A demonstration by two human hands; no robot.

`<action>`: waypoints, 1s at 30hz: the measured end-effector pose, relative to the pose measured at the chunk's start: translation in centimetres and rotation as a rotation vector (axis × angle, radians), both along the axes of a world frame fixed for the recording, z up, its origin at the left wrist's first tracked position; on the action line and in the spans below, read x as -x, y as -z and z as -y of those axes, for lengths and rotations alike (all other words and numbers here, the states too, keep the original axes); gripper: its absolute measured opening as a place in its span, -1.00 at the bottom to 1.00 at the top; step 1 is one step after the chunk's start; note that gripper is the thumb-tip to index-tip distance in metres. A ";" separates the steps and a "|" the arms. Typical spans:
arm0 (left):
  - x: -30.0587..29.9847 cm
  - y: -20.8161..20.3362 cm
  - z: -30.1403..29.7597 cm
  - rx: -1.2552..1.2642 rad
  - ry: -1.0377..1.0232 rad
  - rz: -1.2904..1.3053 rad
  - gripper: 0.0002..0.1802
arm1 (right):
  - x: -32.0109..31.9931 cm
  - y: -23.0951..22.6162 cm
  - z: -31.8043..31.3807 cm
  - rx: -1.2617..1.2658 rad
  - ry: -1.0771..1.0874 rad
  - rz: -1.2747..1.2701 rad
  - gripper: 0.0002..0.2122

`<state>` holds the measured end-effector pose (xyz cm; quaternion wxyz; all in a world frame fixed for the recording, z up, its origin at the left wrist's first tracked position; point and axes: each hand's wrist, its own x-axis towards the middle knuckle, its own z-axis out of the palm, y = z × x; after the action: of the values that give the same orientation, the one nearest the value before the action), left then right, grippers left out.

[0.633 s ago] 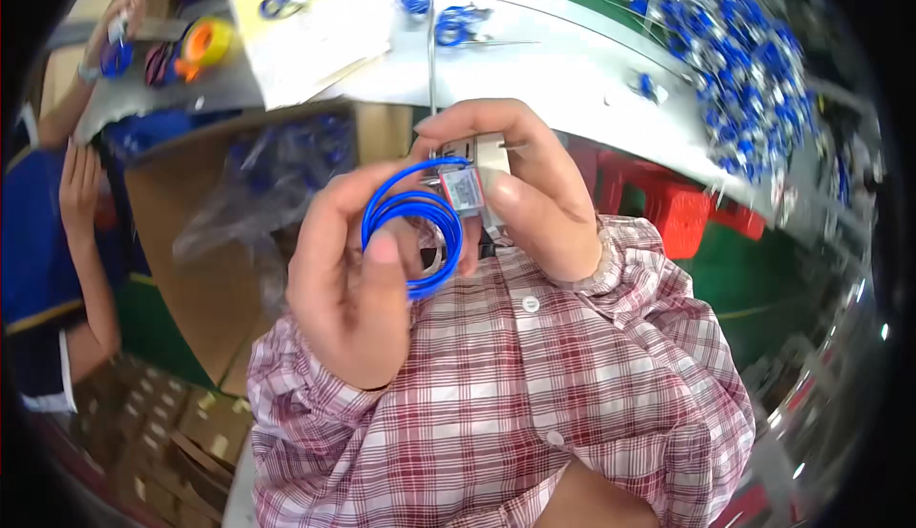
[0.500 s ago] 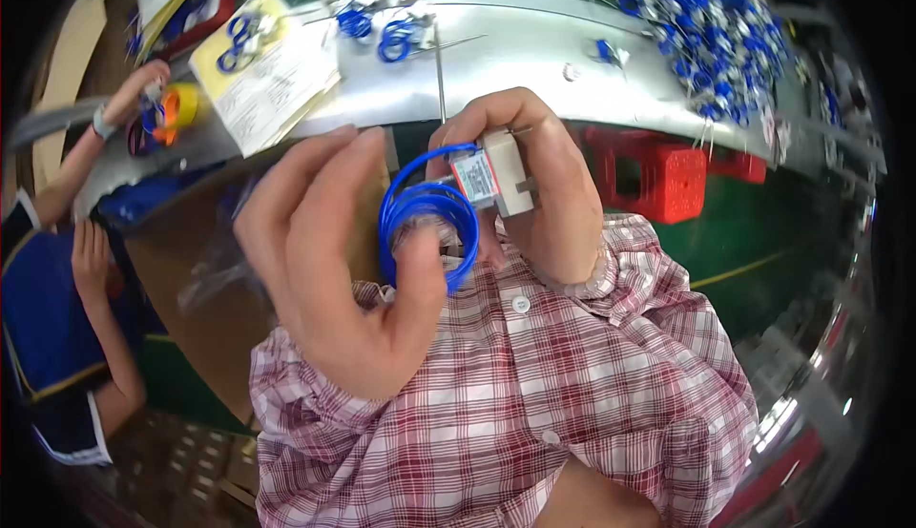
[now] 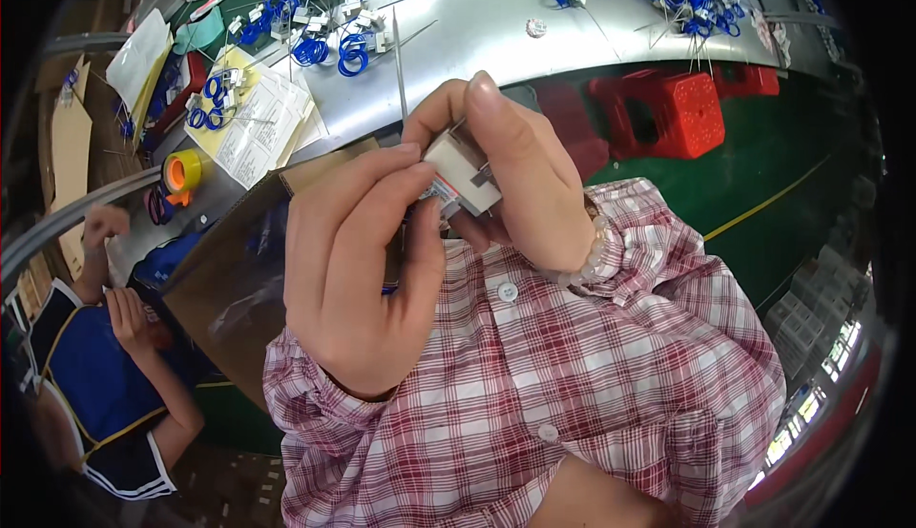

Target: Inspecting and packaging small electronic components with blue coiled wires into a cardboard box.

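Inspecting the hold, with the clock read from the centre of the view and 12 at the top: the white block [image 3: 459, 167] sits just off centre towards 12 o'clock, tilted, between the two hands and clear of the bench [image 3: 487, 32]. The right hand [image 3: 525, 170] bears the block from its 3 o'clock side, curled round it; one digit stands free, tip towards 12 o'clock. The left hand [image 3: 367, 261] comes in from 8 o'clock with its fingertips drawn close together at the label [image 3: 443, 190] on the block's near side; whether they pinch or merely rest there cannot be told. A sliver of blue [image 3: 388, 289] shows beside the left thumb; what it belongs to is not confirmed.

Surroundings: coiled blue cables [image 3: 310, 52] with white pieces lie at 11 o'clock, printed sheets [image 3: 267, 137] at 10, a red stool [image 3: 692, 113] at 2. A co-worker [image 3: 105, 366] is at 8.

Assessment: the right hand should act as the steady support, the block seated against the fingers and not the free digit. The left fingertips are best kept light and at the label's edge, so that its face stays readable and unscuffed. Turning the block in small amounts, with one hand always firm, would limit the risk of a drop.
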<state>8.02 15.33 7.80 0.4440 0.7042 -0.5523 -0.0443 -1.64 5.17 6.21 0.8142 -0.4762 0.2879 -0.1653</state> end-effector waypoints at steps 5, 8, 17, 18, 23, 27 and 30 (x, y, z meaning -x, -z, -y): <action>0.0 0.2 -0.1 -0.021 -0.001 0.035 -0.69 | 0.3 0.6 0.0 0.006 -0.011 0.044 -0.46; 0.2 0.1 0.0 -0.017 -0.013 0.035 -0.69 | 0.4 0.6 0.0 0.063 -0.008 0.062 -0.46; -0.4 0.4 0.4 -0.076 0.025 -0.014 -0.76 | 0.4 1.4 0.2 0.085 -0.036 0.079 -0.50; -0.5 0.5 0.4 -0.075 0.026 -0.014 -0.76 | 0.4 1.5 0.2 0.083 -0.028 0.073 -0.51; -0.9 1.1 0.2 -0.119 0.073 -0.105 -0.81 | 0.1 1.8 0.5 0.094 -0.007 0.051 -0.53; -0.7 1.3 0.4 -0.060 -0.011 -0.407 -0.82 | 0.0 1.6 0.8 0.201 -0.019 0.046 -0.53; -1.1 1.2 0.9 -0.134 0.046 -0.196 -0.82 | 0.0 2.0 0.9 0.221 -0.007 0.038 -0.53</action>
<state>9.10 14.41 6.57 0.4466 0.7119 -0.5178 -0.1600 -1.63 4.25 4.22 0.7626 -0.5609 0.2510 -0.2022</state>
